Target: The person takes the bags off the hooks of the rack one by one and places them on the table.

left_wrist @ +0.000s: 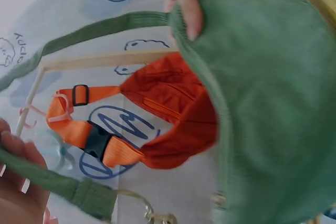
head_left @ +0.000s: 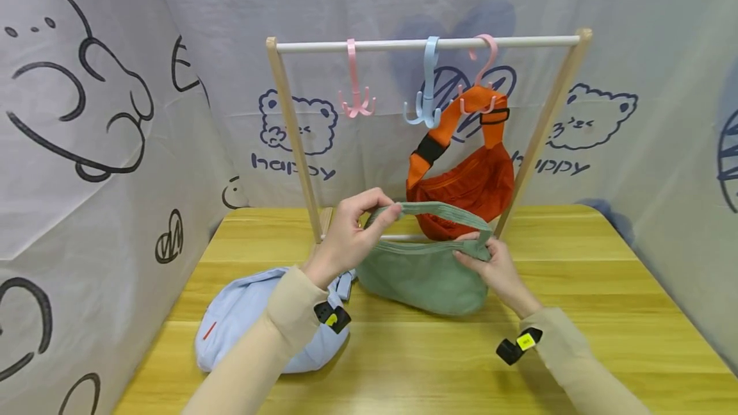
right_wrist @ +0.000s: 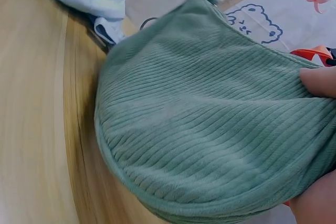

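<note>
The left hand (head_left: 350, 235) pinches the strap (head_left: 441, 209) and the right hand (head_left: 500, 269) grips the green bag (head_left: 423, 279) in front of the rack (head_left: 392, 45), where pushing too far forward could knock the orange bag (head_left: 469, 191).

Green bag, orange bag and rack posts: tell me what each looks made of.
Green bag: soft matte fabric, probably corduroy; fine parallel ribs show on one side in the right wrist view. Orange bag: perhaps smooth nylon, going by its thin, creased body; weave too small to tell. Rack posts: likely wood, smooth, judging by their pale tan colour.
</note>
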The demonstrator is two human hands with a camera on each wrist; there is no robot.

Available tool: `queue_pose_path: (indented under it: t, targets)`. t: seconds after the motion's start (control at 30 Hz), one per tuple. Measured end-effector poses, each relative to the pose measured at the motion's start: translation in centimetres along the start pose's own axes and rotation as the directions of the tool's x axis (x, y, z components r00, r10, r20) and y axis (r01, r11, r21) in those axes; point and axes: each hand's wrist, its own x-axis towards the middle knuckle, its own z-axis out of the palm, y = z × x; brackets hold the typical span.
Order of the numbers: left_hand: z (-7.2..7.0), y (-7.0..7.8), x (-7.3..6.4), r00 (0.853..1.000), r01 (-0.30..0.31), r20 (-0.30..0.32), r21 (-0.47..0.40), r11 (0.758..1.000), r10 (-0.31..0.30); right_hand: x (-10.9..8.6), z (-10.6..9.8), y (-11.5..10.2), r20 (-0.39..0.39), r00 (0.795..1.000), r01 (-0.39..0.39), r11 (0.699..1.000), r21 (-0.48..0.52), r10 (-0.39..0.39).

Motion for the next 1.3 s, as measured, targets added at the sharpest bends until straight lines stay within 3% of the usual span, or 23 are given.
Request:
queue_pose_path:
  t: [0.27, 0.4, 0.57, 0.67, 0.77, 0.87, 0.97, 1.13, 1.3]
  targets:
    - [-0.7, -1.4, -2.1, 0.987, -0.044, 0.158, 0.041, 0.998, 0.037, 0.1, 0.1, -0.4, -0.062, 0.995, -0.069, 0.99, 0.124, 0.077]
    - [-1.0, -2.1, -2.9, 0.981, -0.05, 0.187, 0.041, 0.998, 0.042, 0.1, 0.0, -0.7, -0.081, 0.995, -0.053, 0.988, 0.143, 0.065]
    - [-1.4, -3.3, -3.5, 0.993, -0.037, 0.114, 0.052, 0.998, 0.031, 0.3, -0.1, -0.8, -0.085, 0.995, 0.063, 0.996, 0.064, -0.057]
    - [-1.5, -3.9, -3.8, 0.999, 0.015, 0.04, 0.067, 0.998, -0.018, 0.3, -0.2, -0.8, -0.068, 0.993, 0.1, 0.994, 0.034, -0.097]
    - [-1.6, -4.4, -3.9, 0.996, 0.083, -0.046, 0.112, 0.99, -0.078, 0.2, -0.3, -0.7, -0.056, 0.993, 0.11, 0.993, 0.042, -0.108]
    - [-1.7, -4.8, -4.0, 0.982, 0.173, -0.106, 0.165, 0.971, -0.157, 0.2, -0.5, -0.6, -0.039, 0.994, 0.107, 0.992, 0.065, -0.104]
    - [-1.9, -5.3, -4.2, 0.956, 0.29, -0.098, 0.188, 0.938, -0.276, 0.0, -0.7, -0.5, -0.011, 0.996, 0.086, 0.992, 0.088, -0.085]
    - [-2.0, -6.3, -4.8, 0.904, 0.418, 0.017, 0.172, 0.892, -0.427, -0.3, -1.0, -0.3, 0.035, 0.999, 0.023, 0.98, 0.196, -0.03]
    - [-1.8, -6.9, -5.4, 0.87, 0.458, 0.12, 0.157, 0.875, -0.477, -0.4, -1.2, -0.1, 0.064, 0.997, -0.053, 0.929, 0.366, 0.032]
